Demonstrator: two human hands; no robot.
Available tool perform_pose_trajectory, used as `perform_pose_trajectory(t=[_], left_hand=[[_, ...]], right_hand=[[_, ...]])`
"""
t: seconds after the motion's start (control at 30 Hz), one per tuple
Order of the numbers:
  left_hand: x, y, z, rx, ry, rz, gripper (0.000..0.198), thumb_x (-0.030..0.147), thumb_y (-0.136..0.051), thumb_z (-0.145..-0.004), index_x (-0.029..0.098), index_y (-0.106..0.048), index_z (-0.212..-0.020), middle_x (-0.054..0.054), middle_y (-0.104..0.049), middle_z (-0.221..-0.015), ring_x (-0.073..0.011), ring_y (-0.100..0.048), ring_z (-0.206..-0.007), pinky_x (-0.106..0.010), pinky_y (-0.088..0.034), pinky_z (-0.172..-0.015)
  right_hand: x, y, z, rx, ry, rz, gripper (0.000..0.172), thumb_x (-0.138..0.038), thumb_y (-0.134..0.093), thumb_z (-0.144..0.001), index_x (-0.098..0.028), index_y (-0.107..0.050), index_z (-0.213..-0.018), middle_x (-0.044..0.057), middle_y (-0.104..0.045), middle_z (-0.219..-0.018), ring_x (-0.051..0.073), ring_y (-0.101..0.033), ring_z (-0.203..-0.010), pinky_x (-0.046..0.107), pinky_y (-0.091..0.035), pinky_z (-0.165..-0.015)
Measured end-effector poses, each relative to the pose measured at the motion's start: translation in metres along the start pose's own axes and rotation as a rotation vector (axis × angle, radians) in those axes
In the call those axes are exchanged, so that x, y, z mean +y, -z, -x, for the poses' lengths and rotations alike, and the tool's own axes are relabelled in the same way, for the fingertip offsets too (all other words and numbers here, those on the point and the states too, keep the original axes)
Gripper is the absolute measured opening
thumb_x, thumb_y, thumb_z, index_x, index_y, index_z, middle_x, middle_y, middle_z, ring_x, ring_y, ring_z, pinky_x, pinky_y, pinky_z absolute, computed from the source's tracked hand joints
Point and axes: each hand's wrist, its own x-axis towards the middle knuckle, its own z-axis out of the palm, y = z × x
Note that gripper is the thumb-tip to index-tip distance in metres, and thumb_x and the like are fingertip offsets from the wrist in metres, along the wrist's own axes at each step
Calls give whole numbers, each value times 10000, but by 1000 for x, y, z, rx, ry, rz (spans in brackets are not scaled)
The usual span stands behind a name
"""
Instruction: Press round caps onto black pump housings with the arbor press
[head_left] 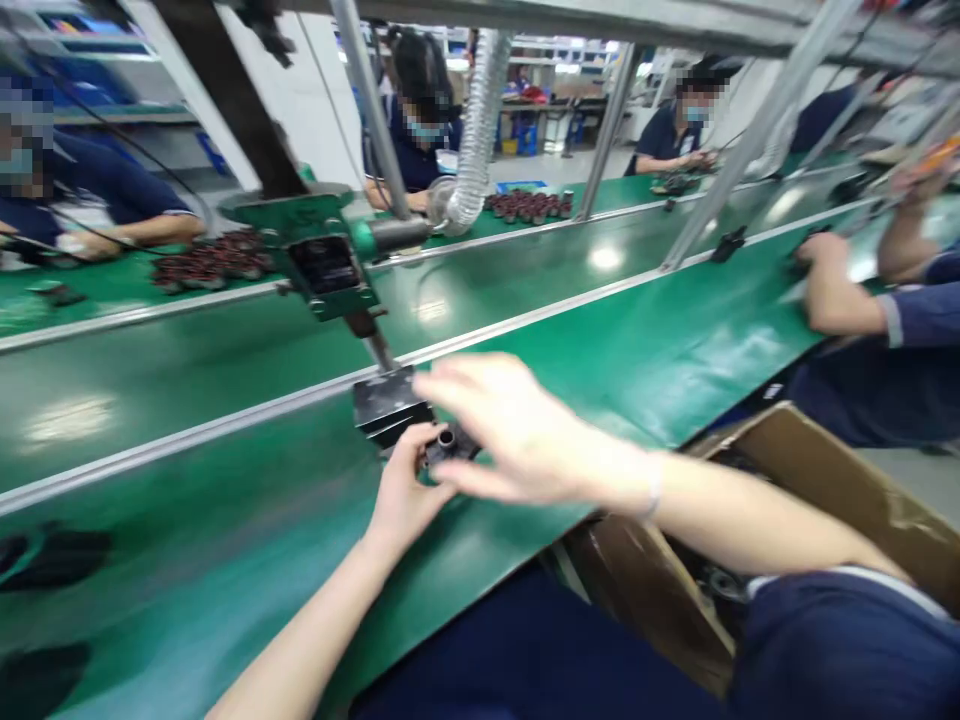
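Note:
My left hand point(405, 490) is closed around a small dark part with a round metal hole point(448, 442), holding it against a black block point(384, 400) on the green bench. A green press tool point(322, 255) hangs above that block, its tip pointing down at it. My right hand point(510, 430) hovers over the part from the right, fingers spread and blurred by motion, covering part of it.
The green conveyor table point(645, 340) runs from left to right with metal rails. An open cardboard box point(787, 500) stands at my right side. Piles of dark coil parts point(214, 260) lie across the belt. Other people sit opposite and at my right point(885, 300).

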Motion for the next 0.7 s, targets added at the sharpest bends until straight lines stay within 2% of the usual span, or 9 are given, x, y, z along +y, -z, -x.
perform_pose_trajectory(t=[0.07, 0.13, 0.23, 0.3, 0.37, 0.47, 0.53, 0.63, 0.7], left_hand=[[-6, -35, 14, -81, 14, -7, 361, 296, -670, -751, 208, -517, -1065, -43, -620, -1000, -215, -654, -894, -369, -567, -774], [-14, -70, 18, -120, -8, -14, 344, 269, -641, -769, 208, -506, -1079, -52, -616, -1004, -231, -651, -922, -400, -572, -801], [-21, -112, 10, -171, -94, 45, 516, 302, -651, -789, 206, -426, -1243, -113, -569, -1185, -274, -608, -1111, -451, -549, -917], [-21, -128, 4, -204, -111, 66, 732, 362, -674, -790, 197, -281, -1385, -172, -466, -1352, -305, -528, -1249, -490, -506, -998], [-21, -134, 1, -238, -101, 41, 842, 404, -677, -795, 200, -180, -1444, -195, -389, -1431, -321, -483, -1302, -528, -466, -1042], [-23, -134, 1, -289, -82, -8, 784, 421, -642, -823, 222, -206, -1443, -175, -425, -1417, -319, -533, -1256, -557, -474, -1026], [-26, -132, 1, -306, -70, 1, 768, 432, -640, -819, 218, -233, -1434, -172, -445, -1403, -321, -552, -1232, -561, -484, -1017], [-25, -132, -2, -316, -41, 35, 768, 444, -666, -789, 206, -289, -1414, -171, -468, -1380, -329, -555, -1223, -560, -480, -1029], [-22, -133, -7, -332, -16, 41, 756, 444, -684, -767, 214, -335, -1398, -164, -492, -1357, -336, -563, -1208, -561, -490, -1024]], right_hand=[[-14, -41, 55, -124, -75, 58, 625, -554, -467, -841, -138, -477, -1307, 88, -471, -1272, 147, -470, -1171, 341, -481, -1003], [-12, -73, 94, -186, -220, 73, 545, -529, -460, -854, -165, -492, -1258, 90, -484, -1229, 126, -465, -1089, 309, -473, -940], [19, -88, 123, -223, -362, 152, 504, -527, -427, -871, -205, -473, -1257, 78, -469, -1233, 108, -444, -1087, 274, -449, -932], [60, -80, 134, -231, -479, 211, 491, -516, -437, -871, -208, -470, -1253, 77, -478, -1213, 109, -445, -1094, 273, -447, -935], [116, -63, 146, -222, -642, 274, 467, -481, -449, -875, -182, -482, -1233, 84, -495, -1174, 113, -457, -1081, 287, -455, -941], [211, -28, 166, -189, -901, 353, 463, -427, -463, -885, -122, -480, -1233, 88, -493, -1168, 100, -463, -1111, 308, -457, -1013], [263, -3, 180, -152, -1062, 403, 522, -424, -488, -876, -111, -435, -1291, 98, -441, -1258, 118, -428, -1210, 350, -424, -1100], [303, 34, 213, -89, -1260, 471, 591, -432, -464, -887, -131, -338, -1380, 107, -340, -1373, 147, -354, -1318, 395, -364, -1174], [302, 55, 246, -79, -1368, 490, 558, -440, -432, -901, -124, -366, -1355, 99, -375, -1345, 127, -375, -1298, 371, -372, -1171]])
